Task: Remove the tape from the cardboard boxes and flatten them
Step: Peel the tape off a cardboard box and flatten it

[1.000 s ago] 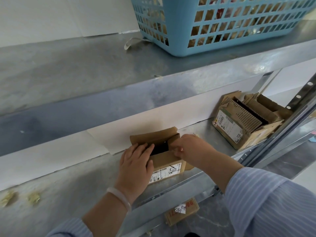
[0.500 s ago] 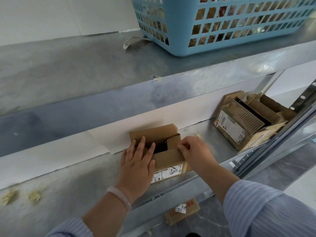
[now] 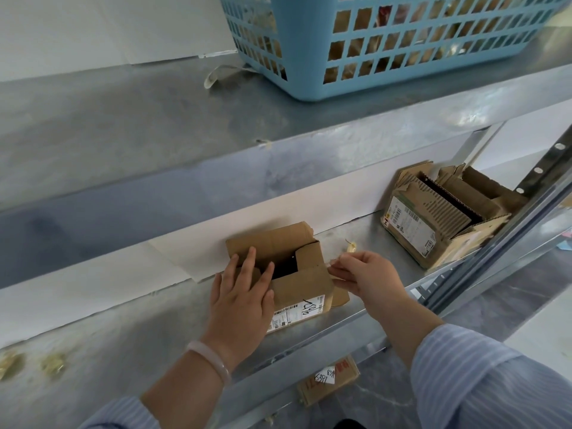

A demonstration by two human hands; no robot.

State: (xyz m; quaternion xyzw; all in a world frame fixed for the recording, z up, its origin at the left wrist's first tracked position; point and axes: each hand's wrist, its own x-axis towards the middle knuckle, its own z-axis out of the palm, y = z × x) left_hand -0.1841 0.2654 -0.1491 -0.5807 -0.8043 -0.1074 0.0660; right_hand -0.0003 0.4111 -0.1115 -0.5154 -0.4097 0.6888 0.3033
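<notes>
At the far left of the lower metal shelf (image 3: 123, 335) sit two yellowish crumpled scraps (image 3: 54, 365), well apart from everything else; moving along, the person's left hand (image 3: 241, 292) lies flat on the small cardboard box (image 3: 306, 283), fingers straight and spread, pressing its left side with the fingertips reaching over the dark opening; a pale bracelet (image 3: 210, 360) circles that wrist above a striped blue sleeve; the box itself stands on the lower shelf close to the white back panel, flaps up and open, a printed label with black handwriting on its near face; at its right edge the right hand (image 3: 368, 277) has thumb and forefinger pinched on a pale, see-through strip of tape (image 3: 335, 268) that runs to the box's right flap, the other fingers curled in; just behind those fingertips a small tape scrap (image 3: 351, 246) lies on the shelf; below, on the floor, another labelled carton (image 3: 328, 379) shows under the shelf edge; up on the upper shelf (image 3: 139, 113) stands a blue plastic basket (image 3: 402, 57) with a loose pale strip (image 3: 216, 75) beside its left corner; farthest right on the lower shelf, near the upright post, a second cardboard box (image 3: 445, 218) stands open, its corrugated flaps torn and ragged, a label on its side.
</notes>
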